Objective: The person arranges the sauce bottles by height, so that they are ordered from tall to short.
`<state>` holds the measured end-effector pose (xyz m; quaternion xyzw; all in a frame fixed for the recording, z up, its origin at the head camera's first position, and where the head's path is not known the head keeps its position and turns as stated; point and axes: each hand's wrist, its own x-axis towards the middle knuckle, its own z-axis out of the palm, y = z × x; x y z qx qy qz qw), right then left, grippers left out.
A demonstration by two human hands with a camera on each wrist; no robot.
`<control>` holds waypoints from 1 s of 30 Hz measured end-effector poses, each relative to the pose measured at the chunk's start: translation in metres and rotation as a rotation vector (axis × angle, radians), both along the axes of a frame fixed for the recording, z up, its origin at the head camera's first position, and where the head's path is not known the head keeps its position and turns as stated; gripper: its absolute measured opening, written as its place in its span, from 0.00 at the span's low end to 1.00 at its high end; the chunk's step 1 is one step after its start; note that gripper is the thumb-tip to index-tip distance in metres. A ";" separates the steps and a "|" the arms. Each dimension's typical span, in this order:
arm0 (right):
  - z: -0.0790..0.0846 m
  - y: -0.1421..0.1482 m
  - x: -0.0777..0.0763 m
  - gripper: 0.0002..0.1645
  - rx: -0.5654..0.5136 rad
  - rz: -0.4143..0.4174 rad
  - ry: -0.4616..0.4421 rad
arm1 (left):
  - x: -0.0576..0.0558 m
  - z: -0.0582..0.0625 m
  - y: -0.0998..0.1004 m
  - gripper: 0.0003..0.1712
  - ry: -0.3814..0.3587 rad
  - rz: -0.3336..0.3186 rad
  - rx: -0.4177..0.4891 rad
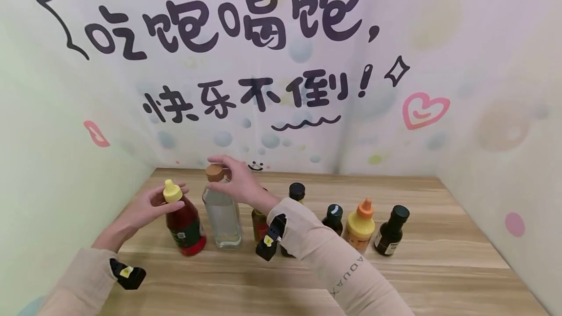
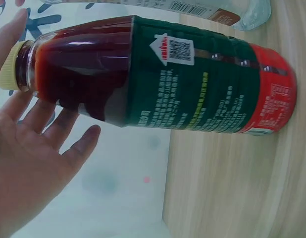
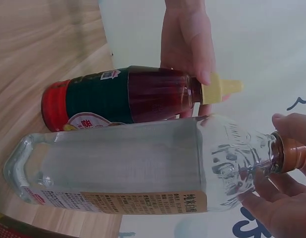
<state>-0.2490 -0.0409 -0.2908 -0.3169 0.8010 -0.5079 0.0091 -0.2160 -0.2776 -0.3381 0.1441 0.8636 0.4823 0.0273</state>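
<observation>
A dark red sauce bottle (image 1: 186, 228) with a yellow nozzle cap and green label stands upright on the left of the table. My left hand (image 1: 142, 211) holds it around the neck, thumb on the near side just below the cap; in the left wrist view the fingers (image 2: 56, 126) lie partly behind the neck. Close to its right stands a clear glass bottle (image 1: 225, 221) of colourless liquid with a brown cap. My right hand (image 1: 240, 183) grips this bottle at the top, thumb by the cap and fingers around the neck and shoulder in the right wrist view.
Right of the glass bottle, partly behind my right sleeve, are a bottle with a red label (image 1: 260, 226) and a tall black-capped bottle (image 1: 297, 191). Farther right stand a small dark bottle (image 1: 333, 218), a yellow bottle with orange nozzle (image 1: 361, 228) and another dark bottle (image 1: 389, 233). A printed wall hanging (image 1: 281, 150) backs the wooden table (image 1: 439, 267).
</observation>
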 end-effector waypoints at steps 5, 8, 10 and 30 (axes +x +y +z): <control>-0.002 0.001 -0.001 0.27 0.005 0.007 0.028 | -0.001 -0.005 0.001 0.29 -0.014 0.050 -0.003; -0.003 0.001 -0.002 0.26 0.003 0.010 0.029 | -0.003 -0.007 0.002 0.27 -0.013 0.062 0.014; -0.003 0.001 -0.003 0.26 0.004 0.012 0.028 | -0.003 -0.009 0.002 0.26 -0.006 0.058 0.037; -0.001 0.000 -0.003 0.25 0.016 0.020 -0.035 | -0.004 -0.025 0.004 0.24 0.050 0.115 0.110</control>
